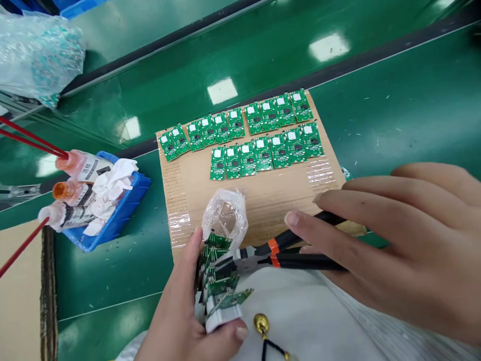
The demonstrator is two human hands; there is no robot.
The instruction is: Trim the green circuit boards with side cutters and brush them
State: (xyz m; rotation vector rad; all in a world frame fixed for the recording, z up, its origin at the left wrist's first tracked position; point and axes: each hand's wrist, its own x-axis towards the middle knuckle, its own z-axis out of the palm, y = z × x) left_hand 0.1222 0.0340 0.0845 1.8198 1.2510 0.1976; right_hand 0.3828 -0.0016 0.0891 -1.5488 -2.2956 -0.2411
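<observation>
Left hand: my left hand (173,306) sits just below the near edge of the cardboard sheet (270,200), fingers and thumb pressed together around a stack.
Left grip: pinching the stack of green circuit boards (218,281) from the side.
Stack: boards stand on edge, one behind another, with white plastic parts at the lower end and small pins along the upper edges. My fingers cover part of it; the board count is hard to make out.
Right hand: my right hand (391,240) is beside the sheet's near right corner, fingers spread over the pliers.
Right grip: I cannot tell how firmly it closes; the palm and thumb are out of view.
Pliers: black-handled pliers (285,250) with orange bands, nose touching or just beside the stack. The jaws are partly hidden and I cannot tell whether they bite a board.
On the sheet: green circuit boards in rows (259,130) along the far half; a clear plastic bag (225,218) near the near edge.
Left of the sheet: a blue plastic tray (124,215) holding three bottles with red nozzles (80,168) and white tissue (108,193).
Below the sheet: a white garment (300,316), cut off by the frame.
</observation>
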